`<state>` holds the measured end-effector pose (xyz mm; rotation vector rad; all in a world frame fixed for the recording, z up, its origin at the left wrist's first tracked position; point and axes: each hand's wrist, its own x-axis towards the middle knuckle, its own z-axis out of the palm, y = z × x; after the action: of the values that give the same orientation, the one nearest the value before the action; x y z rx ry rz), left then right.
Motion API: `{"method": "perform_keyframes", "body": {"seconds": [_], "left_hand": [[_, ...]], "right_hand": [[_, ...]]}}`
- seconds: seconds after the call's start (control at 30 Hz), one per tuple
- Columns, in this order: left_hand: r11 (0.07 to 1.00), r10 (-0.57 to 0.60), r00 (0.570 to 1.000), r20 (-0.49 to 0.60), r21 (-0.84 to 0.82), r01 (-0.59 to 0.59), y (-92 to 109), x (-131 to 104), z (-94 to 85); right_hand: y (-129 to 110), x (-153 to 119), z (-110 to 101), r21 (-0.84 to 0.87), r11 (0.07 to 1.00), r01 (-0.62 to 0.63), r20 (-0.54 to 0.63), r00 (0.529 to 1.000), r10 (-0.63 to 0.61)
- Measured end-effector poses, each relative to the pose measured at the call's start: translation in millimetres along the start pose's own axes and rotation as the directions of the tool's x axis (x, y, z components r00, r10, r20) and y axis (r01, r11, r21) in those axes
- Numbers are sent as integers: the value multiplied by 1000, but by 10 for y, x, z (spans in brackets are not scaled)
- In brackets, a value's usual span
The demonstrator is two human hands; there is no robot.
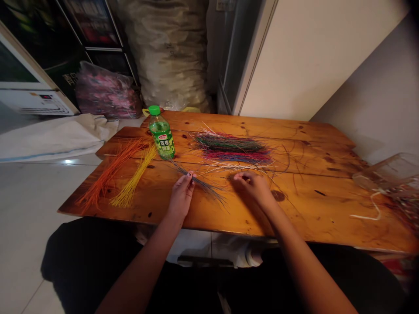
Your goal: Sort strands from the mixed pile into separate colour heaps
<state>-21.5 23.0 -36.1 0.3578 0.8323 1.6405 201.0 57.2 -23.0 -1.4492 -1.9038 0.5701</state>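
My left hand [183, 192] pinches a bundle of thin grey-blue strands [211, 188] low over the table, its two ends sticking out on either side of the fingers. To the right, my right hand [253, 185] hovers with thumb and fingertips brought together; whatever is between them is too fine to make out. Beyond both hands lies a pile of dark green, red, blue and white strands [232, 146]. Left of my left hand lie a bundle of yellow strands [134, 179] and a bundle of orange strands [113, 172].
A green-capped drink bottle [163, 137] stands upright behind my left hand on the wooden table [203, 218]. Loose strands curl right of the pile. A clear plastic container [386, 172] is at the right edge. Large sacks [166, 52] stand behind the table.
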Motion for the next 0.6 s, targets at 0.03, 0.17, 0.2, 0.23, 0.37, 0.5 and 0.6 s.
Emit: {"method": "perform_keyframes", "body": {"seconds": [0.03, 0.17, 0.2, 0.23, 0.37, 0.5, 0.6], "left_hand": [[1000, 0, 1000, 5, 5, 0, -2, -3, 4], [999, 7, 999, 48, 54, -9, -28, -28, 26], [997, 12, 998, 66, 81, -18, -38, -39, 33], [993, 18, 996, 87, 117, -29, -49, -51, 40], [958, 13, 988, 156, 282, -57, -84, -109, 76], [945, 7, 986, 169, 321, -62, -87, -140, 104], [947, 13, 983, 181, 313, -70, -88, -136, 100]], "right_hand": [[-16, 8, -18, 39, 999, -23, -24, 999, 24], [-151, 6, -46, 217, 974, -65, -39, 996, 75], [-201, -7, -34, 260, 964, -63, -35, 997, 74], [-256, -25, -15, 299, 952, -58, -29, 997, 70], [-478, -123, 104, 373, 927, -31, 6, 999, 31], [-598, -198, 220, 318, 948, 22, 56, 998, -42], [-608, -226, 288, 289, 955, 72, 71, 993, -96]]}}
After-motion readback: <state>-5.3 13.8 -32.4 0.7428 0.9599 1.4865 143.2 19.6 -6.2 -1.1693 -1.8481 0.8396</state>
